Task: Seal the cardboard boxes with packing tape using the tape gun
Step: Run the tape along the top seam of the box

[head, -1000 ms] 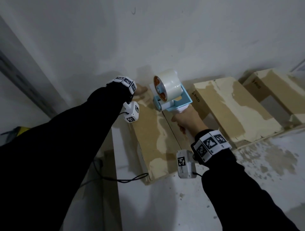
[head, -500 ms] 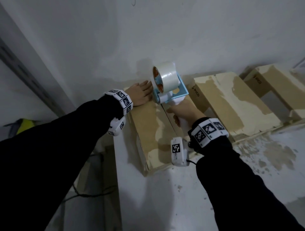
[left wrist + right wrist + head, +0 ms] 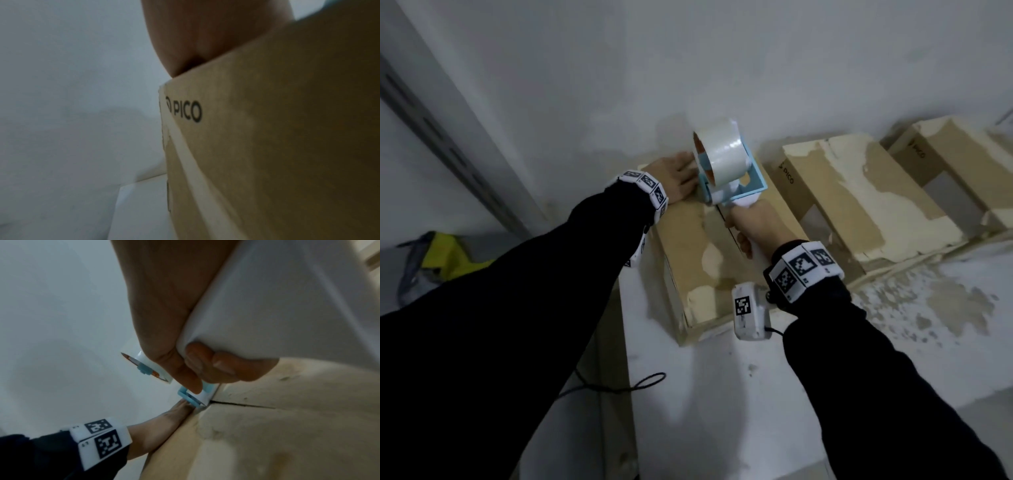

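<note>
On a white worktop [image 3: 722, 394] against a grey wall [image 3: 688, 68], I am steadying the nearest cardboard box [image 3: 688, 246] with my left hand [image 3: 676, 178], which is lying flat, fingers straight, on the box's far left corner and gripping nothing. Just to its right, my right hand [image 3: 755, 228] is wrapping its fingers around the white handle of the blue tape gun [image 3: 732, 181], whose roll of clear tape [image 3: 720, 152] is standing above the frame. The gun's front edge is resting at the far end of the box, right where the dark seam [image 3: 729, 233] between the two flaps begins; whether any tape is already sticking there, I cannot tell. That seam is running lengthwise from the wall straight back toward me, under my right wrist, so the pull, as I judge it, is going to be toward my body along the box's long axis, with the right hand doing the travelling and the left holding the box down. Further right, two more boxes [image 3: 859, 192] are waiting in a row along the wall.
</note>
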